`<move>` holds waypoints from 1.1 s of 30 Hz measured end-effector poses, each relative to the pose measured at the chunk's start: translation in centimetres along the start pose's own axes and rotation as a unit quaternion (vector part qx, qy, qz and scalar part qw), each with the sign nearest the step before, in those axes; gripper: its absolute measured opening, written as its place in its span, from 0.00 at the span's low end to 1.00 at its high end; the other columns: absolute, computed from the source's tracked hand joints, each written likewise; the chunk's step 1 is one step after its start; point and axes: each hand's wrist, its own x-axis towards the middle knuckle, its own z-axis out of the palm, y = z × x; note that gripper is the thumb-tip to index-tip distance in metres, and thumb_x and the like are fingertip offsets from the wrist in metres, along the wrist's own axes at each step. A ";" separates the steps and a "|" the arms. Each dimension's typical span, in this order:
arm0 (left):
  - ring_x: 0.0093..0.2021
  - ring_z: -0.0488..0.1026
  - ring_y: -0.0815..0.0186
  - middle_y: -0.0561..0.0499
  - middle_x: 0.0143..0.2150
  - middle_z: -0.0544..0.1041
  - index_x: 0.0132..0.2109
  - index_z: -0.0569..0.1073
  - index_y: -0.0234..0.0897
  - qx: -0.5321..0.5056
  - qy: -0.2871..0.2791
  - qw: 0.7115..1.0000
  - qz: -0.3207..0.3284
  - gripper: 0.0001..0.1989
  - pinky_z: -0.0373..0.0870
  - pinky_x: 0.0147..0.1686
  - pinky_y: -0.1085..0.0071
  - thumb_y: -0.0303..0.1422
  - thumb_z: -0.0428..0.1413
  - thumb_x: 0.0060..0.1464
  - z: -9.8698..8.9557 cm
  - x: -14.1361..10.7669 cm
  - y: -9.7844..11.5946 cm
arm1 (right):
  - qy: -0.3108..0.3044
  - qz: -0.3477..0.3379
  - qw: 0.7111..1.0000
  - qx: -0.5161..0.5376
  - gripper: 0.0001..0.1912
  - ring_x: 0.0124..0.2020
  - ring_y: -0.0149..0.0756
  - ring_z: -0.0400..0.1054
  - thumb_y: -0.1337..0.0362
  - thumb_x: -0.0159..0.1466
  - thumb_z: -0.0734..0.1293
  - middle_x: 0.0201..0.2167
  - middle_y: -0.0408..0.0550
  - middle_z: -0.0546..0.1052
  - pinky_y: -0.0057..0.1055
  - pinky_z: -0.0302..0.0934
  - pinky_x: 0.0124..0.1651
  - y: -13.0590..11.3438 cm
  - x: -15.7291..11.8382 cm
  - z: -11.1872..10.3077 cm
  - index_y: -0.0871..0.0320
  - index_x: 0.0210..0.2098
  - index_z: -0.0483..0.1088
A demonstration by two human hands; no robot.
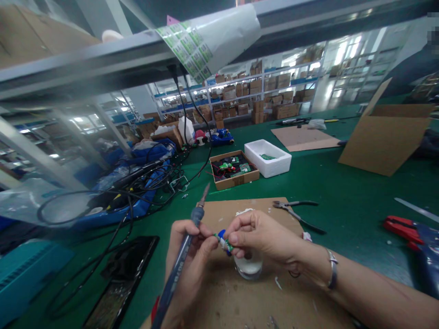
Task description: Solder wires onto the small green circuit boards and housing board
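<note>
My left hand (197, 265) pinches one end of a small green circuit board (229, 246) with blue and white parts around its middle. A soldering iron (176, 269) rests across the same hand, its tip pointing up and away from the board. My right hand (260, 235) is closed on the board's other end, and the fingers of both hands cover much of it. Under the right hand sits a round roll (249, 269) of white material on the cardboard mat (236, 301). Cutting pliers (286, 205) lie open at the mat's far right corner.
Beyond the mat stand a shallow cardboard box (236, 182) of circuit boards and a white foam box (277, 169). Cables lie over a blue tray (151, 194) at left, near a black tray (116, 292). Right are a red-and-blue hand tool (408, 233) and an open carton (380, 141).
</note>
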 end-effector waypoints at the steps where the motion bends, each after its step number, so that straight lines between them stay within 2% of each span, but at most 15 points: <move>1: 0.33 0.70 0.69 0.58 0.36 0.67 0.39 0.58 0.46 0.040 0.018 0.999 0.004 0.14 0.70 0.34 0.73 0.33 0.58 0.52 -0.3 0.4 -0.9 | 0.018 -0.005 0.999 -0.035 0.13 0.21 0.24 0.67 0.61 0.51 0.75 0.23 0.44 0.77 0.22 0.60 0.26 -0.2 0.1 -0.2 0.62 0.30 0.73; 2: 0.33 0.70 0.69 0.58 0.35 0.68 0.39 0.60 0.45 0.077 0.017 0.997 -0.001 0.13 0.68 0.35 0.73 0.32 0.58 0.52 -0.5 0.8 -1.8 | 0.031 -0.010 0.997 -0.068 0.10 0.21 0.24 0.68 0.62 0.52 0.74 0.24 0.44 0.77 0.23 0.61 0.27 -0.3 0.2 -0.4 0.62 0.31 0.74; 6: 0.29 0.66 0.69 0.58 0.30 0.67 0.35 0.65 0.42 0.182 -0.052 0.982 -0.028 0.07 0.62 0.32 0.73 0.28 0.56 0.52 -1.1 2.4 -4.7 | 0.049 -0.023 0.988 -0.145 0.03 0.25 0.27 0.70 0.70 0.56 0.70 0.26 0.45 0.77 0.25 0.63 0.32 -0.5 0.5 -1.2 0.62 0.32 0.75; 9: 0.30 0.67 0.68 0.59 0.30 0.67 0.35 0.65 0.41 0.224 -0.083 0.971 -0.030 0.06 0.62 0.33 0.72 0.28 0.55 0.51 -1.2 3.0 -5.7 | 0.036 -0.054 0.975 -0.211 0.07 0.30 0.29 0.71 0.74 0.55 0.68 0.30 0.47 0.78 0.27 0.64 0.36 -0.7 0.3 -1.6 0.61 0.33 0.77; 11: 0.30 0.68 0.68 0.59 0.30 0.68 0.35 0.65 0.42 0.240 -0.092 0.966 -0.029 0.04 0.63 0.34 0.72 0.30 0.54 0.52 -1.3 3.1 -5.9 | 0.027 -0.088 0.956 -0.280 0.09 0.34 0.32 0.72 0.74 0.56 0.66 0.33 0.48 0.79 0.29 0.65 0.38 -0.8 0.1 -1.8 0.61 0.35 0.77; 13: 0.31 0.69 0.67 0.58 0.31 0.69 0.37 0.65 0.42 0.253 -0.077 0.964 -0.022 0.04 0.63 0.34 0.72 0.31 0.54 0.53 -1.4 3.0 -5.9 | 0.034 -0.119 0.929 -0.349 0.11 0.35 0.34 0.73 0.74 0.57 0.65 0.35 0.48 0.80 0.30 0.65 0.39 -0.8 -0.2 -1.9 0.59 0.35 0.77; 16: 0.36 0.70 0.65 0.55 0.35 0.71 0.39 0.65 0.42 0.263 -0.016 0.965 0.006 0.06 0.63 0.37 0.71 0.34 0.54 0.54 -1.6 2.8 -5.5 | 0.038 -0.152 0.871 -0.466 0.13 0.35 0.34 0.73 0.73 0.57 0.64 0.34 0.45 0.81 0.29 0.64 0.38 -0.8 -0.4 -1.9 0.56 0.37 0.78; 18: 0.39 0.71 0.64 0.54 0.38 0.71 0.39 0.65 0.42 0.257 0.022 0.966 0.032 0.06 0.63 0.39 0.71 0.34 0.55 0.54 -1.6 2.6 -5.1 | 0.021 -0.166 0.829 -0.533 0.14 0.35 0.34 0.73 0.74 0.58 0.64 0.34 0.44 0.81 0.29 0.63 0.38 -0.7 -0.4 -1.8 0.54 0.38 0.77; 20: 0.40 0.72 0.65 0.54 0.38 0.72 0.37 0.64 0.42 0.241 0.039 0.968 0.055 0.06 0.64 0.41 0.71 0.33 0.55 0.55 -1.5 2.3 -4.5 | 0.001 -0.176 0.805 -0.566 0.14 0.35 0.34 0.73 0.75 0.58 0.64 0.34 0.45 0.81 0.29 0.63 0.40 -0.5 -0.2 -1.6 0.55 0.38 0.77; 24: 0.40 0.72 0.66 0.54 0.39 0.72 0.36 0.64 0.42 0.191 0.019 0.978 0.082 0.07 0.65 0.42 0.71 0.29 0.56 0.54 -0.9 1.0 -3.3 | -0.002 -0.197 0.800 -0.567 0.13 0.38 0.35 0.73 0.75 0.59 0.65 0.36 0.46 0.81 0.30 0.63 0.43 -0.8 0.0 -1.5 0.56 0.40 0.77; 28: 0.42 0.74 0.65 0.53 0.41 0.71 0.36 0.61 0.43 0.101 -0.047 0.990 0.081 0.08 0.68 0.45 0.66 0.26 0.53 0.56 0.4 -0.5 -2.3 | 0.099 -0.246 0.812 -0.520 0.14 0.39 0.33 0.73 0.74 0.61 0.61 0.39 0.45 0.80 0.29 0.64 0.43 -2.7 -0.4 -3.0 0.56 0.40 0.76; 30: 0.45 0.74 0.64 0.52 0.43 0.70 0.37 0.60 0.43 0.064 -0.085 0.992 0.073 0.08 0.70 0.46 0.63 0.25 0.52 0.57 1.2 -0.9 -1.9 | 0.140 -0.224 0.808 -0.527 0.13 0.39 0.34 0.72 0.72 0.62 0.60 0.38 0.46 0.79 0.31 0.63 0.43 -3.8 -0.5 -4.7 0.56 0.38 0.75; 33: 0.47 0.74 0.63 0.52 0.43 0.71 0.38 0.61 0.44 0.041 -0.133 0.988 0.064 0.09 0.70 0.49 0.62 0.24 0.51 0.56 2.1 -1.1 -1.6 | 0.126 -0.165 0.802 -0.559 0.12 0.37 0.36 0.71 0.74 0.60 0.61 0.37 0.49 0.79 0.33 0.62 0.42 -4.5 -0.2 -7.4 0.59 0.38 0.75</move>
